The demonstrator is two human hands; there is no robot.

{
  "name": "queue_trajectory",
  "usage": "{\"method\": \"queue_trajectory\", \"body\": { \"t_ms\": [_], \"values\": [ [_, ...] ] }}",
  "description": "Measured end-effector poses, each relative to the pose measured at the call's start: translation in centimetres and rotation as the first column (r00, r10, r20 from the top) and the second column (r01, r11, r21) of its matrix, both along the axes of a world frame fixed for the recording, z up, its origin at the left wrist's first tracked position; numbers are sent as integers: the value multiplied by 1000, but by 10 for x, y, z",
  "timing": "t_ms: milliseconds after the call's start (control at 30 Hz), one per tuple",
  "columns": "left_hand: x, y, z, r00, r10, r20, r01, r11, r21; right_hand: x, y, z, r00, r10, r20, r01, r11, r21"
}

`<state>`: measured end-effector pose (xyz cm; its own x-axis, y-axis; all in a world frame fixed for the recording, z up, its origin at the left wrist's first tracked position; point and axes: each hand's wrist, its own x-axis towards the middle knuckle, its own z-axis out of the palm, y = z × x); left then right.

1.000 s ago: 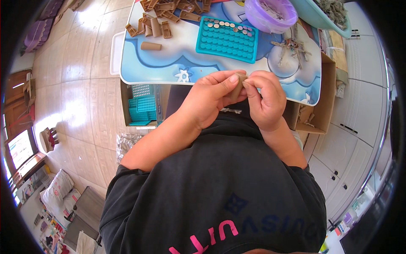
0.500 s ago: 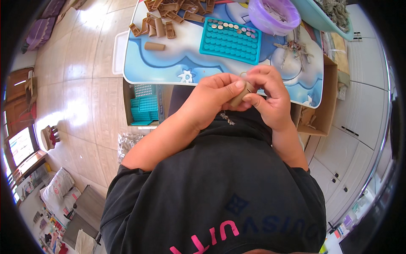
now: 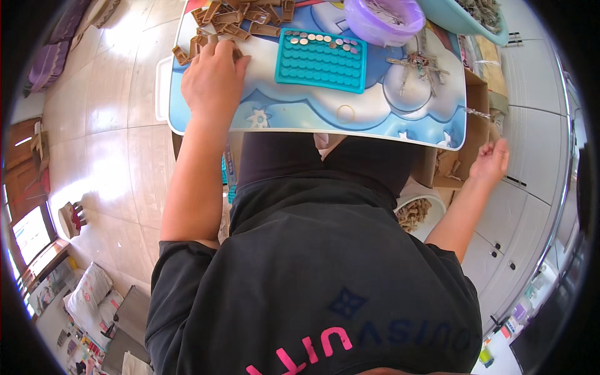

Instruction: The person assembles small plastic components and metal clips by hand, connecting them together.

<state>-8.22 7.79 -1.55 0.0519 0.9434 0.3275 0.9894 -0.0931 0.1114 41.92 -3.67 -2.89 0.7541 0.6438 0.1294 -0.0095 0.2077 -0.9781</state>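
My left hand (image 3: 215, 81) lies over the near edge of a pile of brown hollow plastic pieces (image 3: 234, 17) at the table's far left. Its thumb stands apart from the fingers, whose tips touch or nearly touch brown pieces; what lies under the palm is hidden. Out past the table's right edge, my right hand (image 3: 490, 161) is closed with a small brown piece (image 3: 494, 133) jutting from its fingers. A silvery chain (image 3: 478, 112) trails from beside that piece. The right hand is above an open cardboard box (image 3: 478, 100).
On the table are a teal tray (image 3: 320, 70) with round metal discs, a lilac tub (image 3: 400, 31), a bundle of chains (image 3: 419, 65) and a thin ring (image 3: 345, 113). A pale blue basin (image 3: 481, 28) stands far right. A white bucket (image 3: 431, 219) of brown pieces sits by my right side.
My hands were together at the near table edge around a brown piece. Now the left has moved to the brown pile, and the right has swung out to the right with the brown piece.
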Motion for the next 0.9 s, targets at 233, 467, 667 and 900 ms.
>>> {"method": "queue_trajectory", "body": {
  "t_ms": [233, 467, 667, 900],
  "values": [
    [7, -1, 5, 995, 56, 79, -53, 998, -41, 67, -47, -116, 930, -275, 243, 364, 775, -517],
    [5, -18, 26, 849, -328, 415, 235, 937, 260, 4, -7, -59, 842, -266, 470, 386, 905, -179],
    [40, -50, 43, -42, -110, 993, 522, 845, 115, -107, 52, 18, 516, 366, 774, -20, 909, -416],
    [60, -75, 24, -477, 516, 712, 667, 740, -90, -113, 76, 11, 691, 415, 592, -94, 864, -495]
  ]
}}
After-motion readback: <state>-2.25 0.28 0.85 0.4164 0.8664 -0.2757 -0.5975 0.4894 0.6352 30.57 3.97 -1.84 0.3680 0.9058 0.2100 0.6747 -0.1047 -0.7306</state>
